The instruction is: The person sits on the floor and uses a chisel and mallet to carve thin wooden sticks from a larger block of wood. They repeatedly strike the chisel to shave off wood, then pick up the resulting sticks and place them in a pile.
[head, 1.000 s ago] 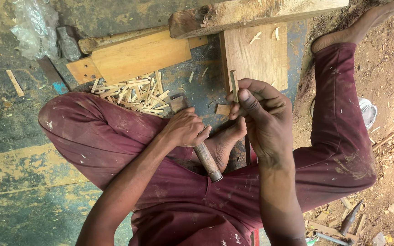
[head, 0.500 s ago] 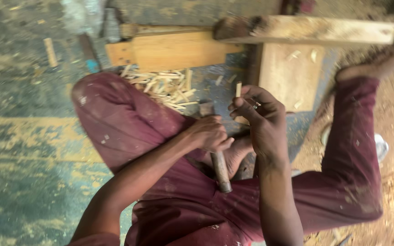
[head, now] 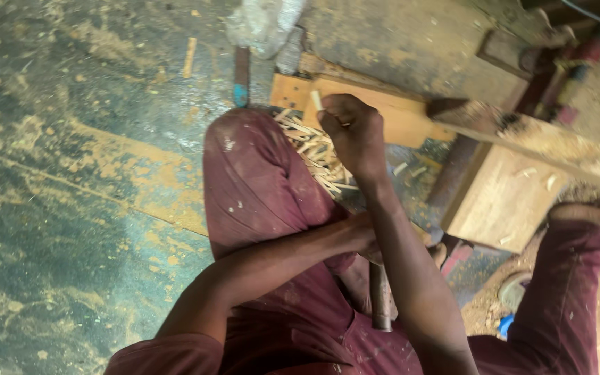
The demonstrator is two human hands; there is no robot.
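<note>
- The right hand [head: 355,132] is raised over the pile of wood slivers [head: 314,149]; its fingers are closed around a small wooden peg [head: 317,101], and only the pale tip shows above them.
- The peg looks light, stiff and thin, so it probably snaps easily; better to pinch it near the middle.
- The left hand [head: 362,239] is mostly hidden behind the right forearm; it seems to grip the dark tool handle [head: 380,298] near the lap.
</note>
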